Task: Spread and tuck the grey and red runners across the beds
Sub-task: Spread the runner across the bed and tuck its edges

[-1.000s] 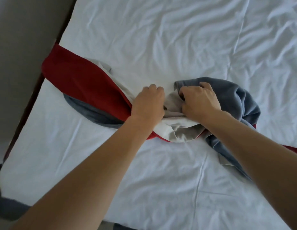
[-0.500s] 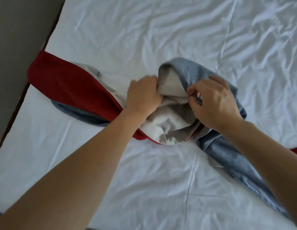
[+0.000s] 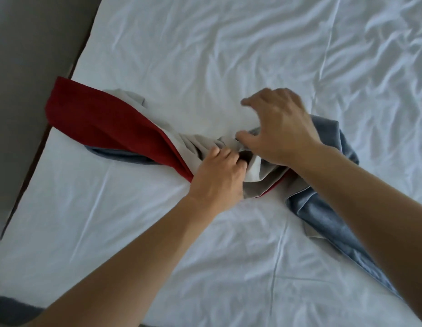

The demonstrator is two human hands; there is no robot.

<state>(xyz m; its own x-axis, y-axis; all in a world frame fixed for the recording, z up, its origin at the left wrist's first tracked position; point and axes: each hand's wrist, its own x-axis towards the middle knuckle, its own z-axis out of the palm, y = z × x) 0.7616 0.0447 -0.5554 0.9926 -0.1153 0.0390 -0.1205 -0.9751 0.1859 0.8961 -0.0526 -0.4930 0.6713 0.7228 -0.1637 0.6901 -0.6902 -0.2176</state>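
A twisted runner lies across the white bed (image 3: 228, 55). Its red face (image 3: 106, 128) stretches to the left edge, with a pale lining (image 3: 181, 140) bunched in the middle. The grey-blue part (image 3: 323, 213) trails off to the lower right. My left hand (image 3: 217, 175) is closed on the bunched lining at the twist. My right hand (image 3: 280, 128) hovers just right of it, fingers spread, thumb touching the fabric, holding nothing that I can see.
A dark strip of bed frame (image 3: 56, 109) runs along the left edge, with a grey wall or floor (image 3: 28, 55) beyond it. The sheet is wrinkled all over. A dark object (image 3: 7, 310) shows at the bottom left corner.
My right hand has let go of the raised grey fold and opened. The fold has dropped flat to the right. My left hand keeps its grip at the twist.
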